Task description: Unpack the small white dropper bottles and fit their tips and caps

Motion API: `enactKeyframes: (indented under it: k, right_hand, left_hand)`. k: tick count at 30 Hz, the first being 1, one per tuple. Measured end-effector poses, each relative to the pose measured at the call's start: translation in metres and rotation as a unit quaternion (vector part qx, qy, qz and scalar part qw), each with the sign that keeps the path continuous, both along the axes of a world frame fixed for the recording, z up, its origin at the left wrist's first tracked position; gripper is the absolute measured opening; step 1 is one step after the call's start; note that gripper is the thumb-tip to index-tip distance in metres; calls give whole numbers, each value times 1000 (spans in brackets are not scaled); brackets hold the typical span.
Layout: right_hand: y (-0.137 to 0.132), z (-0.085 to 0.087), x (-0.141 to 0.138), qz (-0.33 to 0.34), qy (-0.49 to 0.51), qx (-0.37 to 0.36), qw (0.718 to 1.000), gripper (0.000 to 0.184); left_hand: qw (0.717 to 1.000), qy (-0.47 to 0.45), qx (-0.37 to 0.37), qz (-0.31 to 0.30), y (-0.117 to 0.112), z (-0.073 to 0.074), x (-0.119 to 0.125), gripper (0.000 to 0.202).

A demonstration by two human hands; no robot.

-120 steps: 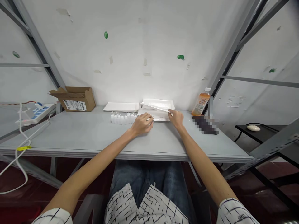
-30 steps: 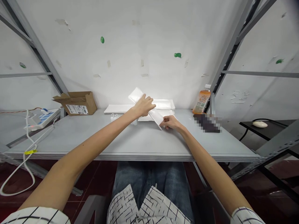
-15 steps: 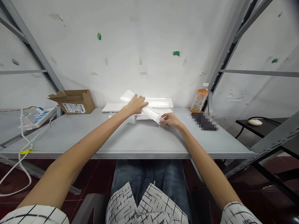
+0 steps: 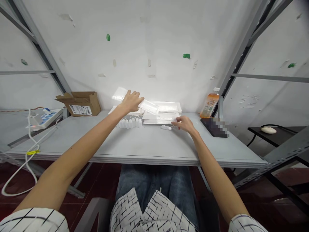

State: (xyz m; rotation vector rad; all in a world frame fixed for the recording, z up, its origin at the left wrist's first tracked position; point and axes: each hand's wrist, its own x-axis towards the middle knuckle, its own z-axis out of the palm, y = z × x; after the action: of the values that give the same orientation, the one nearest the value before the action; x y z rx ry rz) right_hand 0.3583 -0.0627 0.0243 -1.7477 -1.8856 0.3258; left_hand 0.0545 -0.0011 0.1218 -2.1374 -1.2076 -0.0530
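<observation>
My left hand (image 4: 132, 101) is closed around a clear-wrapped white flat packet (image 4: 150, 107), held slanted above the back of the table. My right hand (image 4: 182, 123) is low over the tabletop with its fingertips pinched at the loop of a small white piece (image 4: 166, 127). The piece's exact kind is too small to tell. Left of it, several similar small white pieces (image 4: 130, 123) with loops stand in a row. Behind them lie flat white packets (image 4: 166, 106), some partly covered by the held packet and my left hand.
An open cardboard box (image 4: 83, 104) stands at the back left, beyond a white power strip (image 4: 45, 120) with cables. An orange bottle (image 4: 210, 103) and a dark, partly blurred flat object (image 4: 213, 128) are at the right. Metal frame posts flank the grey table (image 4: 149, 145).
My left hand has moved left and up with the packet. My right hand has left the packet's end and moved right; the small white piece now shows beside its fingertips.
</observation>
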Motion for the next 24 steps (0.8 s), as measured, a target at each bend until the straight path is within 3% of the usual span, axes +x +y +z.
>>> enactKeyframes:
  k: [4, 7, 11, 13, 16, 19, 22, 24]
  right_hand:
    - [-3, -5, -19, 18, -97, 30, 995, 28]
    - [-3, -10, -29, 38, -165, 32, 985, 26]
    - [-3, -12, -30, 37, -178, 31, 983, 25]
    - [-3, -12, -29, 30, -175, 28, 984, 26]
    - [-4, -11, -27, 30, -176, 28, 984, 27]
    - [-4, -10, -27, 38, -175, 28, 983, 26]
    - [-4, -10, -27, 49, -167, 29, 984, 26]
    - [-4, -10, -28, 62, -165, 29, 984, 26]
  left_hand:
    - [996, -72, -22, 48, 23, 11, -31, 55]
    - [987, -125, -63, 82, 49, 11, -54, 63]
    - [980, -144, -116, 68, 79, -10, -70, 79]
    - [968, -157, -172, 91, 87, -25, -73, 90]
    - [946, -181, -242, 115, 89, -40, -78, 88]
    - [940, -204, -253, 101, 82, -40, -80, 71]
    - [948, -247, -195, 48, 63, -29, -71, 52]
    - [949, -282, -137, -28, 41, -24, -56, 43]
